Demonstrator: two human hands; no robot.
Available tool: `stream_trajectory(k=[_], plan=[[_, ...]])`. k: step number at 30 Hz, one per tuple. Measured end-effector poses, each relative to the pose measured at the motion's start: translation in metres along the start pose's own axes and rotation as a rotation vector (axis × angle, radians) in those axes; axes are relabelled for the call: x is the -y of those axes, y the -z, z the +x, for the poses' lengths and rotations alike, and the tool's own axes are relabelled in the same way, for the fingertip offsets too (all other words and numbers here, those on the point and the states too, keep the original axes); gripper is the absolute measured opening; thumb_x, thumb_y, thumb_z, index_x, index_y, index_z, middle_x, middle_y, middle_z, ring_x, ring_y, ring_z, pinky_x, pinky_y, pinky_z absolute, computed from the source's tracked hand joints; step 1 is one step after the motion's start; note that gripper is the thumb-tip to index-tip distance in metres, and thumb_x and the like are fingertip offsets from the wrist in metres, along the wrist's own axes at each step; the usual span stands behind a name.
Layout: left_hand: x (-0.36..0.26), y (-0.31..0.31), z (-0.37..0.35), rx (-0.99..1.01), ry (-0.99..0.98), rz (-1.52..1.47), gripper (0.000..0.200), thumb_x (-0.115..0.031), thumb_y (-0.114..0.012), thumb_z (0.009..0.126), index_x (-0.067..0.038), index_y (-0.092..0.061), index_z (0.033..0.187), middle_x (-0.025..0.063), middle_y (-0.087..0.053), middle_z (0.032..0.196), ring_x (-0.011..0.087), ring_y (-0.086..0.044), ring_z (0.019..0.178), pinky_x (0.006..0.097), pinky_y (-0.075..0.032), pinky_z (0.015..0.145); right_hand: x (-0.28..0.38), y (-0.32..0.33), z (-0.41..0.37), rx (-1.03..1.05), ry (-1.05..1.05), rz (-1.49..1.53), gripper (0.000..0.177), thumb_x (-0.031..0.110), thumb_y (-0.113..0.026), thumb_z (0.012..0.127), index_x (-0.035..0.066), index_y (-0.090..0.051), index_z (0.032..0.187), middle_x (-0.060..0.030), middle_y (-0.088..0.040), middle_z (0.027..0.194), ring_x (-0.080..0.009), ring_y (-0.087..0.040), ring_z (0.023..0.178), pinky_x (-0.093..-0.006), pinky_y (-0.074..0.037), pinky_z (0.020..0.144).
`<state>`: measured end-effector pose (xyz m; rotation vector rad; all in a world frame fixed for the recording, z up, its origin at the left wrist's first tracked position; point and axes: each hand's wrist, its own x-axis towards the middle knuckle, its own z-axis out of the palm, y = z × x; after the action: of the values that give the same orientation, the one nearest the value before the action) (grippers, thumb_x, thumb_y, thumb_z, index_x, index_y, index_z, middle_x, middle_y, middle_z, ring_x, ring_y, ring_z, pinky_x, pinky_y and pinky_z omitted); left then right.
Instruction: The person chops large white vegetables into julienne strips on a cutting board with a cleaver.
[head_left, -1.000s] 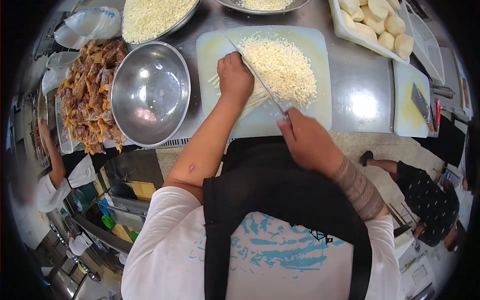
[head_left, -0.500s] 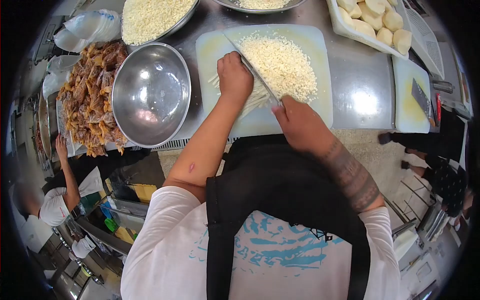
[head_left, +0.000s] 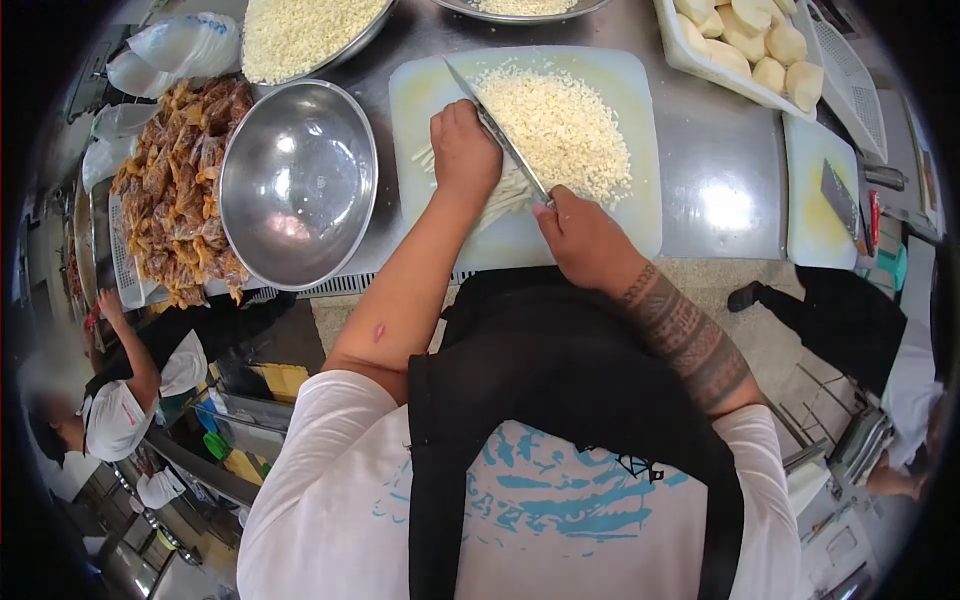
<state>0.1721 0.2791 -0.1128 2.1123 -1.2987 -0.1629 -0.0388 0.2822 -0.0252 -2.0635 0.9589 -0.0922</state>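
Note:
On the white cutting board (head_left: 625, 90), my right hand (head_left: 585, 235) is wrapped round the handle of a kitchen knife (head_left: 512, 150). The blade slants up and left, its edge beside the knuckles of my left hand (head_left: 466, 150). With its fingers curled down, my left hand holds a bundle of pale vegetable strips (head_left: 505, 200) on the board; the fingertips are hidden. Strip ends stick out on both sides of that hand. To the right of the blade lies a spread heap of finely diced pale vegetable (head_left: 565, 130).
A steel bowl (head_left: 300, 190) stands left of the board, beside a pile of bagged brown meat pieces (head_left: 185, 190). Bowls of diced vegetable (head_left: 305, 35) sit behind. At right are a crate of peeled vegetables (head_left: 740, 40) and another board with a cleaver (head_left: 840, 198). Co-workers (head_left: 120, 400) stand on both sides.
My right hand and the knife have shifted slightly up and left; the hand was blurred before. My left hand keeps its hold on the strips. Co-workers at both sides have moved.

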Motion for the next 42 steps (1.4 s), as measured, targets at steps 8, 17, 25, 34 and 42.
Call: stream_trajectory(k=[8,17,25,34,42], plan=[[-0.002,0.007,0.004,0.030,0.006,0.018,0.019,-0.006,-0.055,0.096,0.001,-0.061,0.112,0.0234,-0.066,0.114,0.0445,-0.057,0.113,0.0527,-0.045,0.103,0.002,-0.007,-0.008,0.042,-0.087,0.032,0.036,0.033,-0.051,0.112,-0.003,-0.054,0.107,-0.0316,-0.067,0.088,-0.0524,-0.066,0.089,-0.0594,-0.050,0.078],[0.011,0.022,-0.004,0.014,-0.056,0.097,0.019,-0.012,-0.058,0.101,0.000,-0.064,0.115,0.0203,-0.071,0.110,0.0439,-0.061,0.107,0.0545,-0.047,0.096,0.000,0.005,0.005,0.082,-0.095,0.027,0.038,0.034,-0.050,0.111,-0.003,-0.055,0.105,-0.0324,-0.069,0.089,-0.0523,-0.068,0.091,-0.0589,-0.052,0.082],[0.012,0.010,-0.008,0.009,-0.072,0.204,0.020,-0.008,-0.055,0.095,-0.005,-0.066,0.113,0.0125,-0.069,0.116,0.0370,-0.059,0.113,0.0514,-0.040,0.102,0.029,0.031,-0.025,0.084,-0.048,-0.063,0.035,0.032,-0.053,0.110,-0.002,-0.057,0.107,-0.0305,-0.070,0.089,-0.0508,-0.069,0.089,-0.0590,-0.054,0.080],[0.016,0.006,-0.010,-0.027,-0.073,0.188,0.020,-0.008,-0.054,0.095,-0.005,-0.064,0.112,0.0130,-0.068,0.116,0.0379,-0.058,0.113,0.0525,-0.040,0.102,0.028,0.021,-0.031,0.036,-0.020,-0.024,0.032,0.031,-0.054,0.110,-0.001,-0.055,0.104,-0.0299,-0.069,0.085,-0.0508,-0.068,0.084,-0.0607,-0.052,0.077],[0.016,0.006,-0.008,-0.003,-0.049,0.177,0.021,-0.008,-0.056,0.094,-0.004,-0.064,0.113,0.0143,-0.067,0.117,0.0381,-0.057,0.115,0.0528,-0.040,0.103,0.035,0.026,-0.035,0.088,-0.022,0.002,0.034,0.033,-0.051,0.111,-0.001,-0.055,0.106,-0.0277,-0.069,0.085,-0.0493,-0.069,0.084,-0.0588,-0.053,0.076]])
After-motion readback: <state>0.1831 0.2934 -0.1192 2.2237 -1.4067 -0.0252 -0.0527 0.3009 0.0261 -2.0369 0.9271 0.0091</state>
